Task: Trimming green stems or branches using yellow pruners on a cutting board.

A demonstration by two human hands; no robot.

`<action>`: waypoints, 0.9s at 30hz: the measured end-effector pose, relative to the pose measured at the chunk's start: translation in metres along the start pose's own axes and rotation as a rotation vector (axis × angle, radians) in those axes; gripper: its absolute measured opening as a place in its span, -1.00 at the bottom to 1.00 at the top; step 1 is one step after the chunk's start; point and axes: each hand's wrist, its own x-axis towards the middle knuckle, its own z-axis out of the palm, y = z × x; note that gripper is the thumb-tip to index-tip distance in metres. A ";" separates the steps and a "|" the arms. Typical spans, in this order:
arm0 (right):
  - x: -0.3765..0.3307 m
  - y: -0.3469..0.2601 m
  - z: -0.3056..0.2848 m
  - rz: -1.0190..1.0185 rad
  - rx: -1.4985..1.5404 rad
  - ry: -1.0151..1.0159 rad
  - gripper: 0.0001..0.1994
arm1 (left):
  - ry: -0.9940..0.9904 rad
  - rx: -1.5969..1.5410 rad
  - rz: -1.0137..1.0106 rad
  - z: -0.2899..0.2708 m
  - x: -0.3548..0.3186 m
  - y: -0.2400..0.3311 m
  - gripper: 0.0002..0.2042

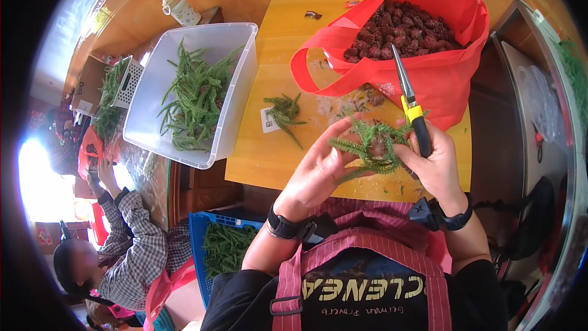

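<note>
My left hand [315,168] is curled loosely around one side of a green artificial pine sprig [375,147], with its thumb and forefinger apart. The sprig is bunched into a rounded clump with a brownish centre. On the other side, my right hand [438,162] pinches the clump with its thumb. That same hand grips needle-nose pliers [411,101] with yellow-and-black handles, their jaws pointing up and away from the sprig. Another small sprig [283,114] lies on the yellow board [263,162], partly over a white printed tag [269,121].
A red bag [450,73] of brown pine cones [404,30] stands at the far right. Leftward are a translucent bin [229,129] of sprigs and a lidded cup [181,8]. Below sits a blue crate [197,233] of greenery. A person in a checked shirt [141,251] works at far left.
</note>
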 end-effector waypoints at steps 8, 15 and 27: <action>-0.002 0.012 0.002 -0.050 0.031 -0.007 -0.56 | 0.155 0.307 -0.031 -0.004 -0.004 -0.004 -0.58; -0.006 0.016 0.008 -0.052 0.062 0.087 -0.74 | 0.084 0.385 0.058 0.003 -0.002 -0.003 -0.64; -0.015 -0.020 -0.003 -0.086 -0.054 0.078 -0.73 | 0.163 1.234 0.569 0.009 0.007 -0.011 -0.70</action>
